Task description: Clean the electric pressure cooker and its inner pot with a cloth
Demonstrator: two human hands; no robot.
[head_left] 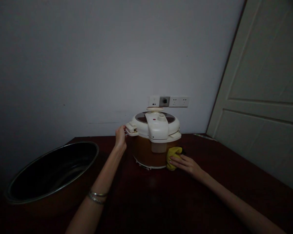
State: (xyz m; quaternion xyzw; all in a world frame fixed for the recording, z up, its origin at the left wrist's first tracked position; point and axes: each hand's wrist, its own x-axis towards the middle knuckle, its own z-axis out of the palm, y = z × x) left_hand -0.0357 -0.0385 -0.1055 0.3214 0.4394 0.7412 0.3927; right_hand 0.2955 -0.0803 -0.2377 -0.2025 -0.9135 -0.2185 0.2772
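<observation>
An electric pressure cooker (143, 149) with a white lid and a brown body stands upright on the dark red table (146, 201). Its lid is on. My left hand (120, 138) is closed around the white side handle (132, 129) at the cooker's left. On the opposite side, my right hand (189, 166) presses a yellow cloth (173, 159) against the lower right of the body. The fingers of that hand lie over the cloth and hold it there. Part of the cooker's right side is hidden behind the cloth.
A large, dark-lined pot (95, 152) stands at the left, near my left forearm. Behind the cooker, wall sockets (179, 101) and a grey switch plate (164, 101) sit on the pale wall (100, 65). A panelled door (266, 107) borders the right side.
</observation>
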